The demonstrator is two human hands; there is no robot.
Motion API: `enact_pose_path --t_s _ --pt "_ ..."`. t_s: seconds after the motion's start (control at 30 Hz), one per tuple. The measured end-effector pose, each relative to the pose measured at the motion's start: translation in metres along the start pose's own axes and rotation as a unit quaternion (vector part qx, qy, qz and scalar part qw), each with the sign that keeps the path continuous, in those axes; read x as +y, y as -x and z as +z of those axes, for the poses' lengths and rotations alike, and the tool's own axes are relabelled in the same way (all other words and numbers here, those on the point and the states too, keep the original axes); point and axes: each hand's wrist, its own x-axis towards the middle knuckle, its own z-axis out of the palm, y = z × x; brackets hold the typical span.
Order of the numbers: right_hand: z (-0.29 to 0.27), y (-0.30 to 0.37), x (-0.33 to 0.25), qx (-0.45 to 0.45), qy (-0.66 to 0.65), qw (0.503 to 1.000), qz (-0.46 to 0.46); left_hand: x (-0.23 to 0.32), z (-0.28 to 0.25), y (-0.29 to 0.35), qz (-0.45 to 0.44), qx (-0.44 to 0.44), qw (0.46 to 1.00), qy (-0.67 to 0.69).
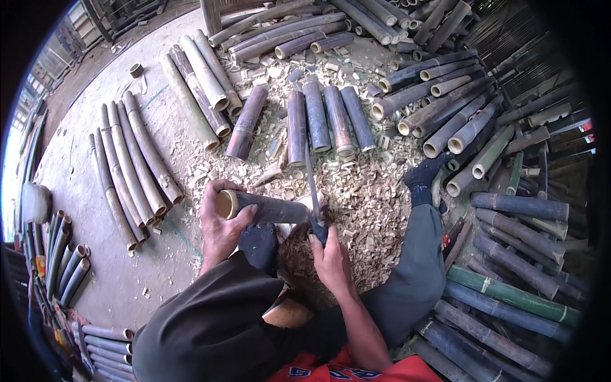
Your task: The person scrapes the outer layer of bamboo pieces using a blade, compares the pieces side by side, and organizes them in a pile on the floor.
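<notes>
My left hand (218, 224) is wrapped round the near end of a short, dark bamboo tube (273, 209), its pale hollow opening turned toward the left. The tube lies nearly level above the chips, its other end beside the blade. In my right hand (331, 260) is the dark handle of a long knife (312, 186), the narrow blade pointing away from me. That blade passes close to the tube's right end; whether they touch I cannot tell. Just beyond stand several cut bamboo pieces lying side by side, among them a reddish-brown one (296, 127).
Wood chips (375, 223) cover the floor between my legs. Longer bamboo poles (133, 169) lie in a row at the left. Stacked bamboo (439, 95) fills the far right, with a green pole (509, 293) nearer. My dark-socked right foot (421, 178) rests beside the chips.
</notes>
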Motion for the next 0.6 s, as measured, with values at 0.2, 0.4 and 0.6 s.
enact_pose_path --t_s 0.2,0.4,0.6 --pt "0.012 0.001 -0.012 0.000 0.031 0.999 0.027 -0.002 -0.004 0.004 -0.050 0.003 0.999 -0.017" --pt "0.002 -0.010 0.002 -0.084 0.053 0.991 0.085 -0.004 -0.016 0.002 -0.015 -0.037 0.999 0.017" --pt "-0.009 0.010 -0.006 0.044 -0.088 0.992 -0.076 -0.018 -0.031 -0.001 -0.011 -0.121 0.992 0.030"
